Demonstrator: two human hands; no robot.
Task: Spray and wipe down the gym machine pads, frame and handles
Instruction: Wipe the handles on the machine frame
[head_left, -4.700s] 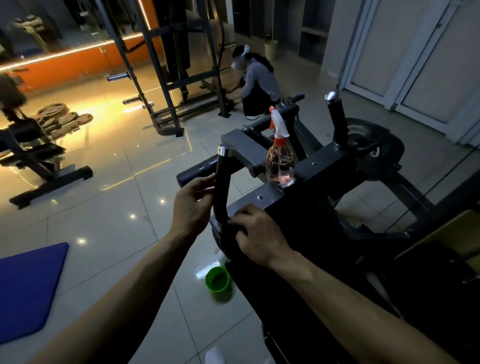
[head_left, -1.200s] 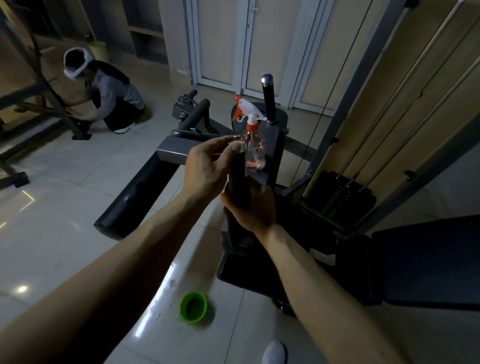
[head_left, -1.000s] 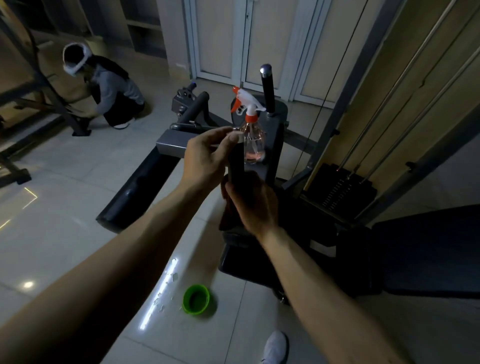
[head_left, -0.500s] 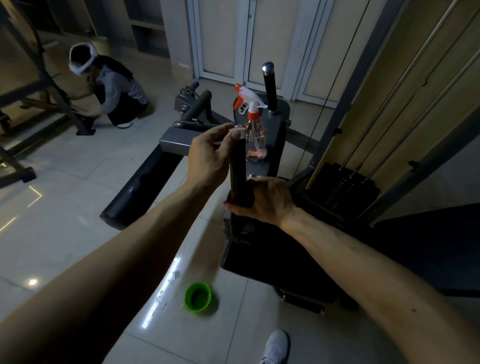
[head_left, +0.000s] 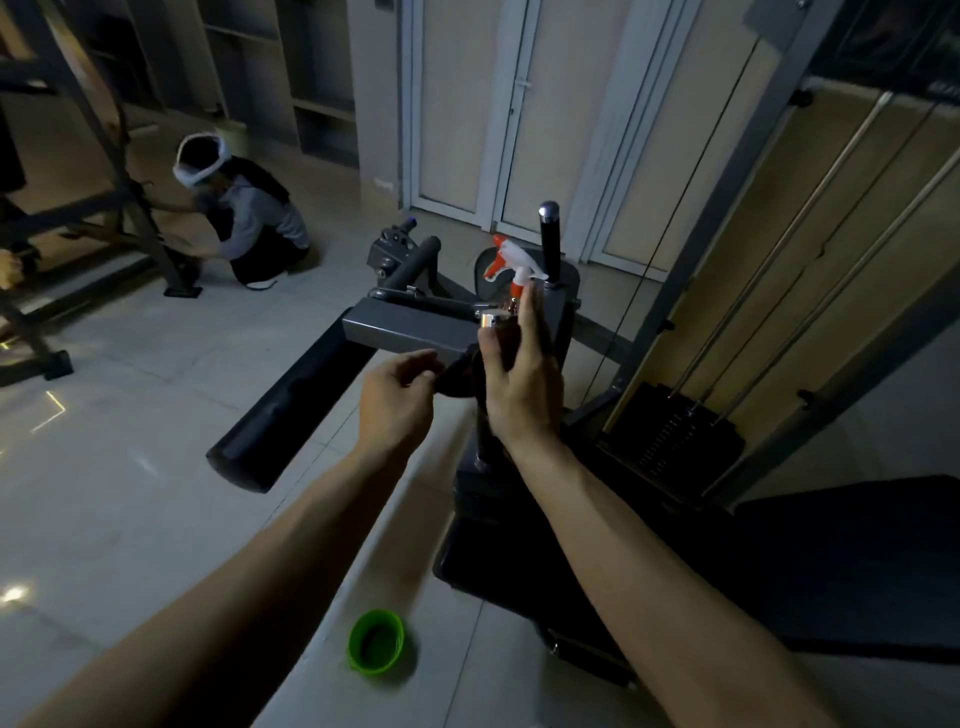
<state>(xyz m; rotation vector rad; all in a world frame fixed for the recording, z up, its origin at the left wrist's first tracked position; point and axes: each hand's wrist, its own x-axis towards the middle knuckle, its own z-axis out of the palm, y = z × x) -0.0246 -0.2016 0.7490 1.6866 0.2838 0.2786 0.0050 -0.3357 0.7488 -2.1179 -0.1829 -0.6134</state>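
My right hand (head_left: 519, 384) lies against the near upright handle (head_left: 500, 338) just under its chrome cap, fingers straight and pointing up, thumb on the handle's left side. My left hand (head_left: 397, 402) pinches a dark cloth (head_left: 456, 378) bunched beside that handle. The spray bottle (head_left: 511, 262), white and orange at the head, stands on the grey frame beam (head_left: 410, 330); its body is hidden behind my right fingers. A second black handle (head_left: 549, 244) rises behind it. A long black roller pad (head_left: 291, 410) juts out to the left.
A green cup (head_left: 376, 640) sits on the tiled floor below my arms. The weight stack (head_left: 675, 431) with guide rods and cable stands at right, a black seat pad (head_left: 831, 571) lower right. A person (head_left: 244, 218) crouches by a rack at back left.
My left hand came down from the handle's top and now pinches the cloth. My right hand slid up the handle and straightened its fingers. The view shifted slightly.
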